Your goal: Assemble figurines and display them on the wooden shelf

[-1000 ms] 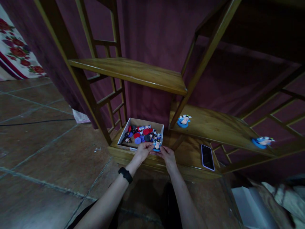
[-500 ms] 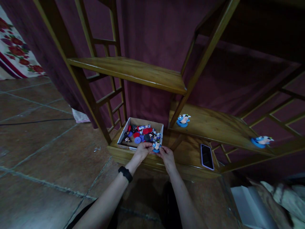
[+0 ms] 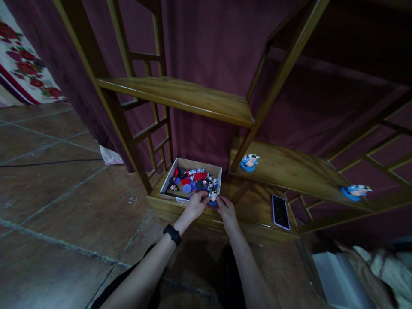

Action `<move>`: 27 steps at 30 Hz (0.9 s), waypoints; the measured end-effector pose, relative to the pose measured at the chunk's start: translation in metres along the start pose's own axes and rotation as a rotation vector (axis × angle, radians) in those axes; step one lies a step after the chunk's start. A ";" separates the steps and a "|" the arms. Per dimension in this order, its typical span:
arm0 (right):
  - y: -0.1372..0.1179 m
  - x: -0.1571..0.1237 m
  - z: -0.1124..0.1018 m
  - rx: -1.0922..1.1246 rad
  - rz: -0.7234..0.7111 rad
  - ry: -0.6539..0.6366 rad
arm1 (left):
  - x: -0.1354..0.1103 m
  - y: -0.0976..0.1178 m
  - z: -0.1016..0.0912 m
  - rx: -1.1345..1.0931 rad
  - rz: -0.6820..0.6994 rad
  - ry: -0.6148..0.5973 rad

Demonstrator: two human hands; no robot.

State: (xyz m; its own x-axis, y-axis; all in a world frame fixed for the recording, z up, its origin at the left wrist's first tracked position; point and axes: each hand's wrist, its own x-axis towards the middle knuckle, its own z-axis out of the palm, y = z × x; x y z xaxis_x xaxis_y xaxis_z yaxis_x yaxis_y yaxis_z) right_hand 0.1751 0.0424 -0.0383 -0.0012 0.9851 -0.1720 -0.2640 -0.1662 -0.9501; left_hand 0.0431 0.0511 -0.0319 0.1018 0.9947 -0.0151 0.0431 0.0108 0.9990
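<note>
Between my two hands is a small figurine (image 3: 213,197) with a pale body and a round blue base. My left hand (image 3: 197,205) pinches it from the left, near its upper part. On the other side, my right hand (image 3: 226,209) grips it at the base. Just behind them stands an open cardboard box (image 3: 189,162) holding several small figures and red, purple and dark discs. Two similar figurines on blue bases sit on the shelf to the right: one figurine (image 3: 249,162) by the upright post, another figurine (image 3: 355,191) near the far end.
A phone (image 3: 280,212) lies on the low shelf right of my hands. A slanted wooden post (image 3: 273,90) and an upper shelf board (image 3: 180,95) frame the space above the box. A purple curtain (image 3: 206,56) hangs behind. A white box (image 3: 337,274) is on the floor at lower right.
My left hand has shifted its fingers up and over the figurine, covering more of it. The right hand stays at the base. The whole view has drifted slightly.
</note>
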 end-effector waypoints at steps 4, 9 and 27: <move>-0.002 -0.001 0.001 0.000 0.008 0.006 | 0.000 0.000 -0.001 0.001 -0.013 0.014; -0.004 -0.002 0.002 -0.003 0.016 0.012 | 0.001 -0.002 -0.001 -0.051 -0.030 0.000; 0.008 -0.001 0.004 0.149 0.049 0.052 | -0.020 0.020 0.008 0.675 0.159 0.125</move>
State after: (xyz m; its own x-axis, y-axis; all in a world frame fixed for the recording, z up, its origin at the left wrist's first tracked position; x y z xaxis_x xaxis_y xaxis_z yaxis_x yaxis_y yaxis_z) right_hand 0.1686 0.0402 -0.0447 0.0316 0.9717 -0.2342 -0.4046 -0.2018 -0.8919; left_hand 0.0500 0.0311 -0.0117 0.0444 0.9837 0.1742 0.6487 -0.1610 0.7438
